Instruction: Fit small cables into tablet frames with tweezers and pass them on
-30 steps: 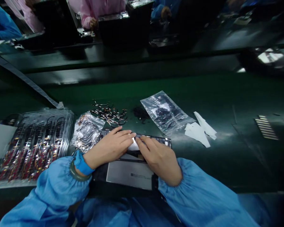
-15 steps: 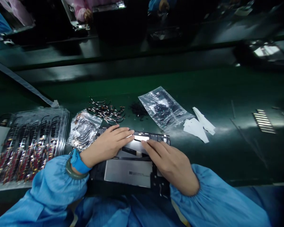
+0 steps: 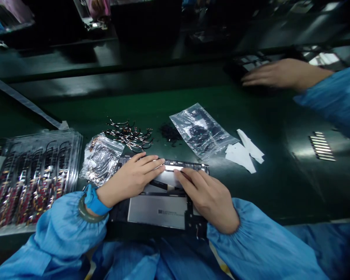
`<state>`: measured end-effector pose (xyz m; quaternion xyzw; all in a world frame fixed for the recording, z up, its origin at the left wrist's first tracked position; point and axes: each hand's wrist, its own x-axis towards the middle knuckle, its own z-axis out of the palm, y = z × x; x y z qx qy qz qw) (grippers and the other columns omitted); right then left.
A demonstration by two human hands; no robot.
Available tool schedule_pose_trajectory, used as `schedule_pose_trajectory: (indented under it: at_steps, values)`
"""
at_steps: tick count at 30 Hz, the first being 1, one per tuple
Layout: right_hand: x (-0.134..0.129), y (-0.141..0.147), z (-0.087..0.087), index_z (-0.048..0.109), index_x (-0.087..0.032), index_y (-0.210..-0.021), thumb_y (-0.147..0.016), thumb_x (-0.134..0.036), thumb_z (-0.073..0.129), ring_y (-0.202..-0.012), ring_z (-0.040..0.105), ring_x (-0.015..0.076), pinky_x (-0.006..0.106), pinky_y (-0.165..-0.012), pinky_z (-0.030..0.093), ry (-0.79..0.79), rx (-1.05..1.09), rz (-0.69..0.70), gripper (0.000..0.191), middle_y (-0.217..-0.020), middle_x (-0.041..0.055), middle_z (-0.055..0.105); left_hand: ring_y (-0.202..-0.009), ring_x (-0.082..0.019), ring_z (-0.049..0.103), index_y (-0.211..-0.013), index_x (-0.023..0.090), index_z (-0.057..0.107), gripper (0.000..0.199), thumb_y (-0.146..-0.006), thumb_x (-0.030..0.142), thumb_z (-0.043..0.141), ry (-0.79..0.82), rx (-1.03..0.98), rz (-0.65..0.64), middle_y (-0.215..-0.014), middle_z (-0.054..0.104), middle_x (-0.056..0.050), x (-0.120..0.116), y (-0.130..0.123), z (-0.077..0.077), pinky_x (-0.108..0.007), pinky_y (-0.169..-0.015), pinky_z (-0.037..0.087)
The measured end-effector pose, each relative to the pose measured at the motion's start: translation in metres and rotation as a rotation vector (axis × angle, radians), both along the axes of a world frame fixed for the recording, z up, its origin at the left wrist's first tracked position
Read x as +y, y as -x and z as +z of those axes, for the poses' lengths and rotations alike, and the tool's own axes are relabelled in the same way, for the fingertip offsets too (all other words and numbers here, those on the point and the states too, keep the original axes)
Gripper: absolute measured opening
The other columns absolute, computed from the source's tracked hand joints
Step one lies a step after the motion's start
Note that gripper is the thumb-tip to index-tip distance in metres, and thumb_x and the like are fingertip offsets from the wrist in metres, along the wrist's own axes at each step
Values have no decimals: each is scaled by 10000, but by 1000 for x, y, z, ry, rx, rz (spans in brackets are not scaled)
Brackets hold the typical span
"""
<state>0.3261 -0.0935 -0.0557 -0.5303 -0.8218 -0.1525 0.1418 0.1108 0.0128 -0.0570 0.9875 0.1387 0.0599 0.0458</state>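
In front of me lies an opened flat electronic device (image 3: 202, 168) with a black frame. A large silver panel, probably a battery (image 3: 157, 212), fills its near part, and a shiny plate with a black strip lies across its far part. My left hand (image 3: 137, 174) rests on the device's upper left, its fingers stretched out toward a bright narrow strip (image 3: 173, 168). Over the right side is my right hand (image 3: 208, 198), fingers bent and pressed together, their tips at the strip's right end. What they pinch, if anything, is hidden.
Left stands a clear tray (image 3: 32, 182) of wired parts. Beyond the device are a bag of wires (image 3: 100, 161), loose cables (image 3: 131, 134), small black pieces (image 3: 170, 132), a clear bag (image 3: 202, 132) and white paper (image 3: 240, 156). Metal strips (image 3: 322, 146) lie right. A co-worker's hand (image 3: 280, 74) reaches in.
A co-worker's arm has come in from the upper right, its hand at a dark object on the far side. My hands have barely moved on the device; the view has shifted slightly.
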Motion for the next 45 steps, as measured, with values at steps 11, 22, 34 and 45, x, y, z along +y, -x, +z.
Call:
schedule_pose_trajectory:
  at_steps: [11, 22, 34, 45]
  values:
    - [-11, -10, 10, 655, -97, -1068, -871, -28, 411, -757, 590, 204, 318, -588, 447, 24, 22, -45, 321, -1060, 132, 655, -1276, -240, 433, -1299, 184, 488, 434, -892, 62, 398, 98, -19, 22, -1369, 511, -89, 3, 1, 3, -418, -970, 415]
    - [-60, -34, -23, 666, -194, -860, -871, -551, 448, -662, 679, 215, 283, -568, 543, 473, 903, -571, 419, -749, 51, 712, -820, -199, 613, -940, 141, 626, 309, -959, 344, 394, 85, -39, 331, -860, 641, -73, 16, -23, 18, -302, -698, 484]
    - [-57, -30, -27, 604, -172, -1044, -750, -578, 622, -620, 620, 189, 309, -605, 537, 847, 1371, -451, 501, -636, 4, 609, -399, -133, 467, -656, 201, 535, 545, -964, 443, 156, 1478, 17, 317, -490, 523, 0, 22, -12, 59, -315, -428, 446]
    - [-56, -28, -29, 629, -200, -1007, -725, -564, 661, -583, 599, 184, 296, -575, 534, 860, 1398, -414, 461, -609, 2, 586, -327, -174, 415, -327, 232, 286, 689, -961, 411, 84, 1650, 383, -18, -270, 340, -36, -10, -47, 9, -412, -487, 449]
